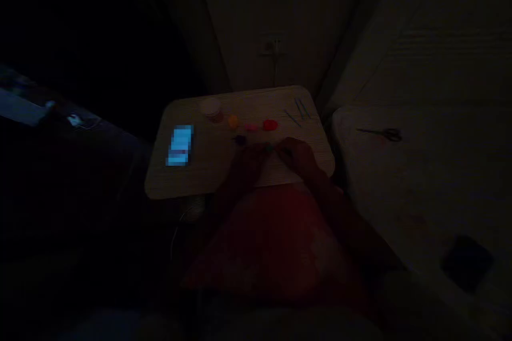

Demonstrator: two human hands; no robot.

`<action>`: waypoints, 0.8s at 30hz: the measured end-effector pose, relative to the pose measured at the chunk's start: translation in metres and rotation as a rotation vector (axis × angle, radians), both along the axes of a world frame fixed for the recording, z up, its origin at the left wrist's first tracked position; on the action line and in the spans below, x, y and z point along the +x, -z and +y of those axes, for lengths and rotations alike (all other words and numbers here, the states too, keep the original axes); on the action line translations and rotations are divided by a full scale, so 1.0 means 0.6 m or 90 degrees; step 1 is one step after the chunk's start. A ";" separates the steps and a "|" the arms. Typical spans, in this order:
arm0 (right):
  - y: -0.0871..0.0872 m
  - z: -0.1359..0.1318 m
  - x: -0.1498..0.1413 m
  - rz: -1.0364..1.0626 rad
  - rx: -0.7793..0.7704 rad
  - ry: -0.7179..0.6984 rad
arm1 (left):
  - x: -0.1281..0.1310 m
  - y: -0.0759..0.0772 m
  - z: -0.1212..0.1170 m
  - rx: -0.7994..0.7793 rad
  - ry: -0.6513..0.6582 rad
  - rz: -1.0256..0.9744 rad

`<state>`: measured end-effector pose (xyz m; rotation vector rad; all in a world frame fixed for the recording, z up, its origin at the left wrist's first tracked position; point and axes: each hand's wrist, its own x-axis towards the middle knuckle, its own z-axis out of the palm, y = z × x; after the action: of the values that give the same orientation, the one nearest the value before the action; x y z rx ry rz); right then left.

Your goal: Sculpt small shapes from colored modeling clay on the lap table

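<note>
In the dim head view, my left hand (pixel 251 159) and my right hand (pixel 296 154) meet near the front edge of a small table. A small green lump of what looks like modelling clay (pixel 269 147) lies between their fingertips. Both hands look pinched on it, though darkness blurs the fingers. Just beyond my left hand is a dark lump (pixel 240 140). Farther back lie an orange lump (pixel 232 121), a pink lump (pixel 252 127) and a red lump (pixel 270 124).
The light wooden table (pixel 208 181) bears a lit phone (pixel 180 145) at left, a white-lidded tub (pixel 210 108) behind and several thin sticks (pixel 302 109) at back right. Scissors (pixel 386 134) lie on a pale surface to the right. A wall socket (pixel 274 45) with a plugged-in cable is behind.
</note>
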<state>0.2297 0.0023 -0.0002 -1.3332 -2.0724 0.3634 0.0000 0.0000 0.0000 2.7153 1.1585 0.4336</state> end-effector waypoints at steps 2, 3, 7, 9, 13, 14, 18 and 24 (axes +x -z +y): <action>0.001 -0.001 -0.001 0.002 0.014 0.007 | -0.003 -0.003 0.001 0.002 0.008 -0.007; 0.002 -0.002 -0.002 0.001 0.017 0.010 | -0.004 -0.004 0.001 0.003 0.011 -0.010; 0.001 0.000 -0.003 -0.013 -0.002 0.017 | -0.005 -0.011 -0.001 0.010 0.020 -0.019; 0.002 0.001 -0.003 -0.014 -0.018 0.017 | -0.004 -0.013 -0.002 0.007 0.015 -0.012; 0.002 0.001 -0.002 -0.006 -0.023 0.026 | -0.002 -0.016 -0.003 0.002 0.013 -0.002; 0.002 0.000 -0.002 -0.005 -0.021 0.026 | -0.003 -0.016 -0.002 0.004 0.013 -0.002; -0.002 -0.005 -0.003 -0.007 -0.012 0.022 | -0.004 -0.014 0.000 0.005 0.015 -0.009; -0.004 -0.006 -0.004 -0.025 -0.016 0.040 | -0.005 -0.014 -0.001 0.006 0.024 -0.026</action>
<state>0.2274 -0.0016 0.0022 -1.4267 -2.0584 0.3395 -0.0031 -0.0006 0.0083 2.7180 1.0960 0.4884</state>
